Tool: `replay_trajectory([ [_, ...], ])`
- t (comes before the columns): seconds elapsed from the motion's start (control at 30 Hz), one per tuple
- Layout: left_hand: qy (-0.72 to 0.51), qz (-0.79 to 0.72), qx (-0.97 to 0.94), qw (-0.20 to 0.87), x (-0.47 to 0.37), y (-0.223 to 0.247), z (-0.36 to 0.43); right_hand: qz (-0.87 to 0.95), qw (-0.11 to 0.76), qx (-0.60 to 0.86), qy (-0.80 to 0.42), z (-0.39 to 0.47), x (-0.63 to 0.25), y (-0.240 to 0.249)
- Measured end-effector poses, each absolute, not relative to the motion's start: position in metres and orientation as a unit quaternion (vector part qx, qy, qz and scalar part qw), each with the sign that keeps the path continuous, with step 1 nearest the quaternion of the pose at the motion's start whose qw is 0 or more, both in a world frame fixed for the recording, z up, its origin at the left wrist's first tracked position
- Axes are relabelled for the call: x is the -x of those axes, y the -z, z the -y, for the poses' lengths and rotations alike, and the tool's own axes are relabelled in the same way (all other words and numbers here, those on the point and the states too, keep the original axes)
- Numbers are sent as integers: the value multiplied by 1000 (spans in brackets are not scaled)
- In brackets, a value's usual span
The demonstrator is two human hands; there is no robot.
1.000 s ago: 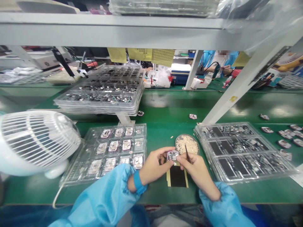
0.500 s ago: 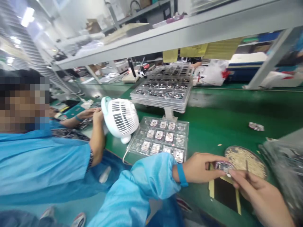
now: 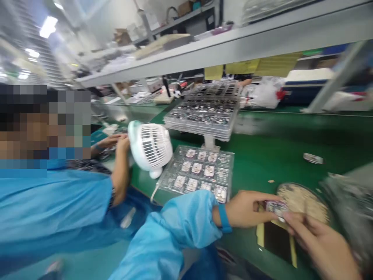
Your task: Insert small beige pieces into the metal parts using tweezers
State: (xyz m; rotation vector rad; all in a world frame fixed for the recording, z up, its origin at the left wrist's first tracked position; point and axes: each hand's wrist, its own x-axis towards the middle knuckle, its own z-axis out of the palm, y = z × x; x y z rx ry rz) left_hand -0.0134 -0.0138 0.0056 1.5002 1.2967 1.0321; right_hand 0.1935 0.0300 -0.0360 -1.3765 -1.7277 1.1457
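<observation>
My left hand (image 3: 247, 208), with a blue wrist band, pinches a small squarish electronic module (image 3: 276, 208) with a pinkish rim by its edges. My right hand (image 3: 317, 237) has its fingers closed against the module's near right corner. A thin dark tool (image 3: 305, 206), blurred, sticks up from these fingers; its kind is unclear. Beyond the hands lies a round dish (image 3: 303, 200) of small pale pieces. Below them is a dark pad (image 3: 278, 243) edged with yellow tape. Similar modules sit in a clear compartment tray (image 3: 225, 165) left of my hands.
A white fan (image 3: 153, 147) stands beside the tray. Behind it, stacked clear trays (image 3: 201, 116) rest on a stand. Another module (image 3: 313, 158) lies on the green table. Clear plastic trays (image 3: 346, 198) are at right. A co-worker in blue (image 3: 58, 198) works at left. A shelf (image 3: 204, 56) crosses overhead.
The module has tilted slightly, showing more of its face between my hands. My grip is otherwise the same. The view has shifted a little, and the co-worker's head appears further right.
</observation>
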Motion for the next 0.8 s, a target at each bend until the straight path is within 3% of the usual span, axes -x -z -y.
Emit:
replay_trajectory([
  [0.1, -420, -542, -590, 427, 12, -8, 12, 643, 296, 521, -476, -27, -185, 20],
  [0.3, -417, -549, -596, 412, 16, -1, 7, 628, 343, 510, -477, -26, -174, 14],
  [0.5, -465, -470, -470, 584, 15, -2, 4, 581, 422, 450, -531, -25, -165, 11],
  [0.6, -483, -456, -447, 599, 13, -4, 4, 566, 429, 437, -552, -24, -161, 10],
  [0.8, -494, -468, -443, 584, 12, -3, 5, 610, 476, 468, -427, -16, -162, 15],
])
